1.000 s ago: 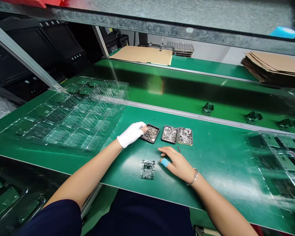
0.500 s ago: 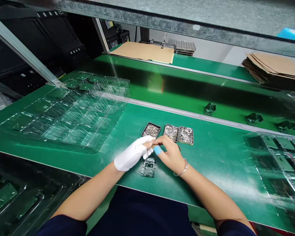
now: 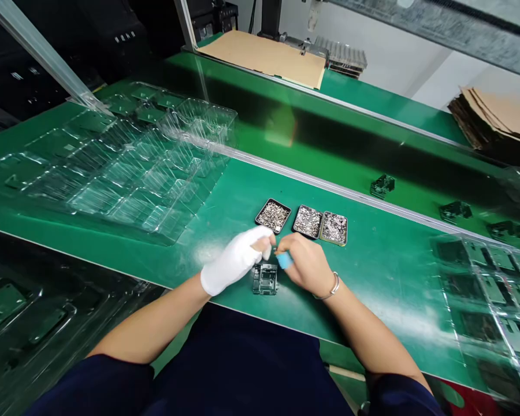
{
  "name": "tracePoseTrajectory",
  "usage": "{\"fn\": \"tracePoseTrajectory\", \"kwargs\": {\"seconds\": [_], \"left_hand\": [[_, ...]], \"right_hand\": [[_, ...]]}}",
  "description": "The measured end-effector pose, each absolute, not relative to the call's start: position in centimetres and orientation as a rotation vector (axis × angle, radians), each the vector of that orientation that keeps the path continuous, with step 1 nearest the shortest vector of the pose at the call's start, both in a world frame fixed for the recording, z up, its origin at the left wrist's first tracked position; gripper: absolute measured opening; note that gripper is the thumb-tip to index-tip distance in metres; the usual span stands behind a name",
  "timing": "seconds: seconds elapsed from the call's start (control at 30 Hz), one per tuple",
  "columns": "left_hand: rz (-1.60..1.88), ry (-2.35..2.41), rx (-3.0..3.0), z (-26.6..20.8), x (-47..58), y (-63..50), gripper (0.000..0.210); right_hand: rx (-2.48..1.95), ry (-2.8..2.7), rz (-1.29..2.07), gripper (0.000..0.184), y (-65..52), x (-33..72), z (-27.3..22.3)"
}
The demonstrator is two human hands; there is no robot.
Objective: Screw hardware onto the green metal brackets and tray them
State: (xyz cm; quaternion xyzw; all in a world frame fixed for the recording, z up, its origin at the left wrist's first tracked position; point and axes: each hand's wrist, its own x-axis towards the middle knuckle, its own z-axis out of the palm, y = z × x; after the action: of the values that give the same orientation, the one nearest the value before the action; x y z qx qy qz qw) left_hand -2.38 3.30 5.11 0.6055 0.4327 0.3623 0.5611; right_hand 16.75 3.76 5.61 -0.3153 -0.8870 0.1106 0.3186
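My left hand [image 3: 239, 254], in a white glove with bare fingertips, is closed in a pinch. Whatever lies in its fingers is too small to make out. Close beside it, my right hand [image 3: 305, 260] is bare, with blue tape around one finger and a bangle at the wrist. Its fingers are also pinched together, on a tiny piece I cannot name. A small gap parts the two hands. Just below them a clear plastic frame-like part [image 3: 265, 279] lies on the green table [image 3: 225, 202], touched by neither hand.
Beyond my hands stand small trays of tiny metal parts: a left tray [image 3: 273, 215], a middle tray [image 3: 307, 221] and a right tray [image 3: 334, 227]. Clear compartment trays [image 3: 125, 173] lie at left, more trays [image 3: 498, 289] at right. A metal rail [image 3: 303, 180] crosses behind.
My hands have come apart slightly, from fingertips touching to a small gap. The camera view has shifted and tilted down. The plastic part stays on the table.
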Motion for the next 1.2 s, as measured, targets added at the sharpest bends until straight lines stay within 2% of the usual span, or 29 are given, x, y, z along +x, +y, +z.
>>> {"fn": "tracePoseTrajectory", "kwargs": {"seconds": [0.07,0.2,0.23,0.37,0.6,0.77,1.0,1.2], "left_hand": [[0.950,1.145,1.571,4.4,-3.2,2.5,0.033],[0.803,1.140,1.978,1.6,-3.8,-0.5,0.072],[0.748,1.146,2.034,0.9,-3.6,-1.3,0.076],[0.760,1.214,1.999,-0.4,-2.3,-2.6,0.058],[0.847,1.200,2.028,1.1,-1.3,-1.4,0.052],[0.853,1.212,2.042,1.6,-1.0,-1.3,0.038],[0.839,1.259,2.261,1.6,-0.8,-1.2,0.035],[0.826,1.170,2.055,2.1,-0.7,-0.8,0.037]], "right_hand": [[-0.935,-2.191,0.492,0.010,3.5,17.6,5.7],[-1.054,-1.997,0.758,0.009,2.6,19.4,4.6],[-1.055,-2.002,0.778,0.008,2.4,19.5,4.1],[-0.990,-2.085,0.761,0.007,1.5,18.7,2.9],[-0.849,-2.135,0.644,0.010,0.7,17.1,2.9],[-0.877,-2.118,0.658,0.009,0.7,17.4,2.7],[-0.921,-2.073,0.725,0.015,0.7,17.6,2.6],[-1.030,-2.019,0.720,0.012,0.8,17.3,2.8]]}}
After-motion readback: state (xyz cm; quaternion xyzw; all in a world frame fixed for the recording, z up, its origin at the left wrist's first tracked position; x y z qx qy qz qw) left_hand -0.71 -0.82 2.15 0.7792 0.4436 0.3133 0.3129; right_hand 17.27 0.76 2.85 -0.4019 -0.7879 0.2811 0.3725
